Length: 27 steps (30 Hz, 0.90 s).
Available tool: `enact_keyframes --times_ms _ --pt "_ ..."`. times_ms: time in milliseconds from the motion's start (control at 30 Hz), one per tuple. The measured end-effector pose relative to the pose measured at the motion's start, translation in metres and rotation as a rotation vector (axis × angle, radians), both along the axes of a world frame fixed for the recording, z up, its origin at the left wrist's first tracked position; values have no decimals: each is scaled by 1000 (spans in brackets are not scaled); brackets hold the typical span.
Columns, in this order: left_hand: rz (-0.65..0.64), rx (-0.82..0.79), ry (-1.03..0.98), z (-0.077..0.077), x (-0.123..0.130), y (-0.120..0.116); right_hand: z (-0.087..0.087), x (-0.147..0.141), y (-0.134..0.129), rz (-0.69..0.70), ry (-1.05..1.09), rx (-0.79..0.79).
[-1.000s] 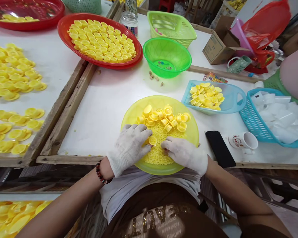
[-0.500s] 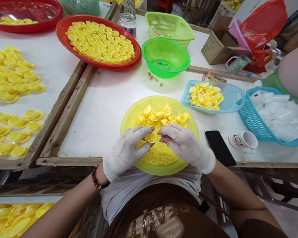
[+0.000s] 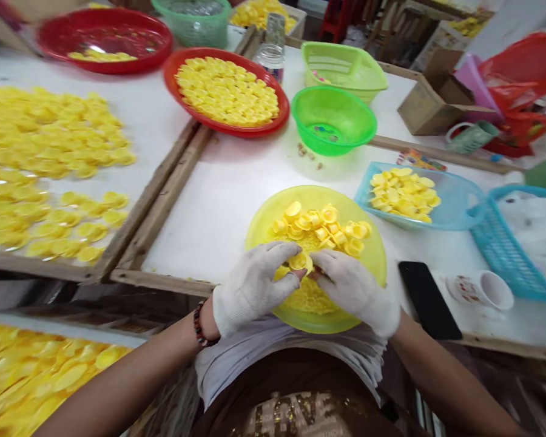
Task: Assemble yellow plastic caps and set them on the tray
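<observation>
A yellow plate [image 3: 264, 212] rests at the table's front edge, close to my body. Small yellow beads [image 3: 316, 300] and several yellow cup-shaped pieces [image 3: 330, 227] lie in it. My left hand [image 3: 259, 282], in a white glove with bare fingertips, pinches one yellow round piece [image 3: 299, 261] over the plate. My right hand [image 3: 352, 285], gloved too, is beside that piece with its fingers drawn together; whether they hold something small is hidden.
Right of the plate are a blue tray [image 3: 457, 197] of yellow pieces, a black phone [image 3: 430, 300], a white mug [image 3: 480, 289] and a blue basket [image 3: 509, 243]. Behind stand a green bowl [image 3: 334, 121] and a red tray [image 3: 284, 109]. Wooden strips [image 3: 164, 194] edge the table.
The view has swung left, so things appear further right and slightly lower. My right hand's fingers have come closer to the piece in my left hand.
</observation>
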<state>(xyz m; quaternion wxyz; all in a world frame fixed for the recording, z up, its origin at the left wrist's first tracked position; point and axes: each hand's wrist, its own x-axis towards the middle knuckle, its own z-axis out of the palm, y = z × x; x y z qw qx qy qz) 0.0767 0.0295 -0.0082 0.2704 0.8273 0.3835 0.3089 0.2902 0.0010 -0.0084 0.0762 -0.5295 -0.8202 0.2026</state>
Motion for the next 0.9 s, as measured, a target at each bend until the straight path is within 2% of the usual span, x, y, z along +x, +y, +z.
enact_keyframes --times_ms 133,233,300,467,600,733,833,900 --pt "45 46 151 3 -18 6 -4 3 -5 134 -112 -116" --pt "55 73 231 5 -22 8 4 2 -3 156 -97 -130" --pt "41 99 254 4 -19 7 13 2 0 133 -57 -91" --pt "-19 134 262 -2 -7 6 27 -2 6 66 226 143" --pt "-46 59 200 -5 -3 5 28 -4 8 10 243 187" --pt "-11 44 131 -4 -7 5 23 10 4 -19 173 163" --pt "73 99 84 0 -20 10 10 25 -7 11 -35 66" --pt "156 170 110 4 -39 18 -1 33 -12 52 -193 6"
